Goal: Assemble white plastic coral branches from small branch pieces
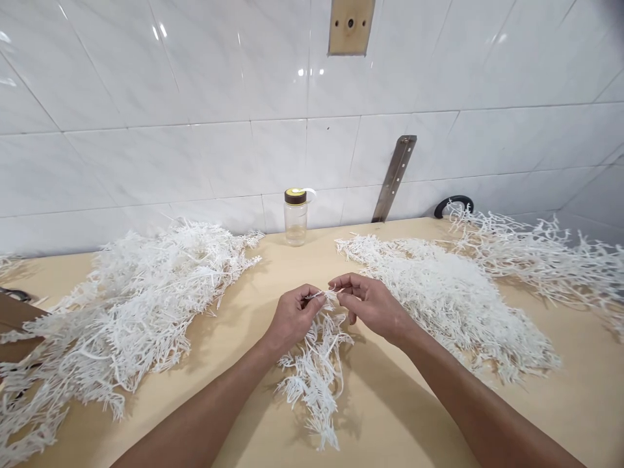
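In the middle of the head view, a bunch of white branching sprigs [316, 383], plastic-looking, hangs down from between my hands over the table. My left hand [295, 318] is closed, its thumb and forefinger pinching the stems at the top of the bunch. My right hand [370, 305] meets it from the other side, thumb and fingers drawn together on a thin white end at the same spot. The fingertips hide exactly how the strands cross there.
A large heap of white sprigs [151, 299] lies left, a second heap [439, 292] right, and looser branching pieces [541, 253] far right. At the tiled wall stand a clear bottle [295, 224], a leaning metal strip [394, 179] and a black curved object [453, 203]. Cardboard [19, 322] sits far left.
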`<state>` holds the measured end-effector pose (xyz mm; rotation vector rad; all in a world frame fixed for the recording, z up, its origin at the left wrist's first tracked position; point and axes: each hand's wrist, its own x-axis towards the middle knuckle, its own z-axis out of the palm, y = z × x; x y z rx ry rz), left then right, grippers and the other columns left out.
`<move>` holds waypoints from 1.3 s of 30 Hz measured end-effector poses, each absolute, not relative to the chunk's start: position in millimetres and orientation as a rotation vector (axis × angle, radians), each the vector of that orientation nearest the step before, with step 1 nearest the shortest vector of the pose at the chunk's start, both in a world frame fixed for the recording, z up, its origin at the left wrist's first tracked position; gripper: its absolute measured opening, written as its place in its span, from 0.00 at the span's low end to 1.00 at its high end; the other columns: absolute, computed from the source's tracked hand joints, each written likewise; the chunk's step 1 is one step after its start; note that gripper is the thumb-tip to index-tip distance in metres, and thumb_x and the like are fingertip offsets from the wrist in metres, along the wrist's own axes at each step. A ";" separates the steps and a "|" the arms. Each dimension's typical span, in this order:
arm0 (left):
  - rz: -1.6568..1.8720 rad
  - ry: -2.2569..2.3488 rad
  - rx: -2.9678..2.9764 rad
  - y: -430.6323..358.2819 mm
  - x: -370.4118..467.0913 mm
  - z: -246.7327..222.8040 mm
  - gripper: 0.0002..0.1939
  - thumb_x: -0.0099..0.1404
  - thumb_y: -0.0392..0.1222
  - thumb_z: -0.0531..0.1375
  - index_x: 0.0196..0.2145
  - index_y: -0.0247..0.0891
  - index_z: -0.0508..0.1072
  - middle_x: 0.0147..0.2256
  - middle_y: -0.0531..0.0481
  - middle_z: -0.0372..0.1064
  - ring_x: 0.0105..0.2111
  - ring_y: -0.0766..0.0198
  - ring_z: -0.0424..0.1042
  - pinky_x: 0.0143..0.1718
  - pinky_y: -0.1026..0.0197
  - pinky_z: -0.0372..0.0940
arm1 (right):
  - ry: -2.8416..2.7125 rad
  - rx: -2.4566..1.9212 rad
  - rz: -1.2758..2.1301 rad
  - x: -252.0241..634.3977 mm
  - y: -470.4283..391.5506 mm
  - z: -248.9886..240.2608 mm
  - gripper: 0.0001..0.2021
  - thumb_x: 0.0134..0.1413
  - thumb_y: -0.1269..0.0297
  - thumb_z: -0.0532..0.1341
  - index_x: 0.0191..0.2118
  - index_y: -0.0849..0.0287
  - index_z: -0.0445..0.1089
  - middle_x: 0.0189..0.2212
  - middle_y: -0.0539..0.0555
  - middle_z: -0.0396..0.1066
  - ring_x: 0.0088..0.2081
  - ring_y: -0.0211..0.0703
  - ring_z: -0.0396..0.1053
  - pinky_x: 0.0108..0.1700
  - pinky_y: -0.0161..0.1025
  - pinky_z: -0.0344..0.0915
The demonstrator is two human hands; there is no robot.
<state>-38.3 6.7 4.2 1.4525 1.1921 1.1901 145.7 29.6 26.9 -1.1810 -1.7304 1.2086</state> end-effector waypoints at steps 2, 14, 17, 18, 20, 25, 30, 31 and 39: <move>1.209 1.206 1.479 6.1 -38.4 3.8 0.14 0.62 0.50 0.61 0.31 0.35 0.75 0.23 0.54 0.62 0.23 0.68 0.58 0.26 0.65 0.54 | -1.711 -1.175 1.264 147.7 30.4 29.2 0.14 0.56 0.55 0.60 0.41 0.59 0.73 0.31 0.50 0.70 0.19 0.31 0.63 0.23 0.34 0.66; 1.181 1.349 1.689 1.6 -36.7 9.6 0.11 0.64 0.44 0.58 0.31 0.35 0.75 0.22 0.54 0.65 0.21 0.70 0.58 0.25 0.66 0.56 | -1.565 -1.218 1.534 154.8 41.3 22.2 0.22 0.53 0.45 0.63 0.34 0.62 0.75 0.29 0.55 0.71 0.24 0.34 0.64 0.20 0.31 0.60; 1.206 1.336 1.742 1.9 -37.7 7.8 0.11 0.65 0.44 0.58 0.31 0.35 0.75 0.24 0.53 0.67 0.23 0.69 0.61 0.26 0.66 0.58 | -1.405 -1.215 1.600 157.2 44.6 24.0 0.22 0.53 0.44 0.63 0.36 0.62 0.75 0.38 0.59 0.73 0.27 0.34 0.64 0.20 0.29 0.59; 1.212 1.327 1.763 1.8 -38.0 7.3 0.10 0.65 0.44 0.58 0.31 0.36 0.75 0.24 0.52 0.68 0.23 0.69 0.62 0.26 0.66 0.58 | -1.401 -1.216 1.601 157.6 45.4 23.8 0.22 0.52 0.45 0.65 0.35 0.62 0.75 0.37 0.58 0.73 0.26 0.33 0.63 0.19 0.29 0.58; 1.216 1.313 1.805 1.3 -38.3 6.9 0.10 0.65 0.44 0.58 0.32 0.36 0.75 0.26 0.51 0.69 0.24 0.68 0.63 0.27 0.66 0.59 | -1.458 -1.204 1.605 157.6 46.1 21.9 0.20 0.48 0.47 0.67 0.32 0.62 0.74 0.31 0.55 0.72 0.24 0.32 0.60 0.19 0.28 0.56; 1.213 1.340 1.821 0.1 -37.3 8.0 0.10 0.65 0.44 0.58 0.32 0.36 0.75 0.25 0.52 0.69 0.24 0.68 0.63 0.27 0.66 0.59 | -1.621 -1.150 1.603 154.4 44.0 15.2 0.17 0.47 0.51 0.69 0.32 0.62 0.75 0.19 0.46 0.62 0.19 0.31 0.58 0.19 0.30 0.57; 1.183 1.379 1.769 -0.1 -36.4 9.1 0.12 0.65 0.46 0.58 0.29 0.35 0.73 0.22 0.54 0.65 0.22 0.70 0.59 0.26 0.66 0.57 | -1.759 -1.214 1.348 149.9 38.4 16.8 0.11 0.52 0.56 0.64 0.34 0.60 0.74 0.23 0.48 0.67 0.20 0.33 0.62 0.21 0.33 0.60; 1.171 1.384 1.763 -0.1 -36.4 9.1 0.12 0.64 0.46 0.58 0.28 0.35 0.72 0.22 0.55 0.64 0.22 0.70 0.59 0.26 0.66 0.56 | -1.817 -1.238 1.239 148.7 37.0 18.0 0.09 0.53 0.58 0.63 0.34 0.59 0.74 0.24 0.48 0.68 0.21 0.34 0.63 0.23 0.33 0.61; 0.982 1.397 1.656 5.1 -38.0 3.6 0.14 0.62 0.48 0.57 0.24 0.36 0.67 0.21 0.56 0.59 0.23 0.69 0.56 0.25 0.65 0.52 | -2.203 -1.224 0.373 136.1 27.3 11.1 0.08 0.58 0.71 0.55 0.33 0.59 0.71 0.30 0.52 0.73 0.29 0.39 0.67 0.33 0.36 0.61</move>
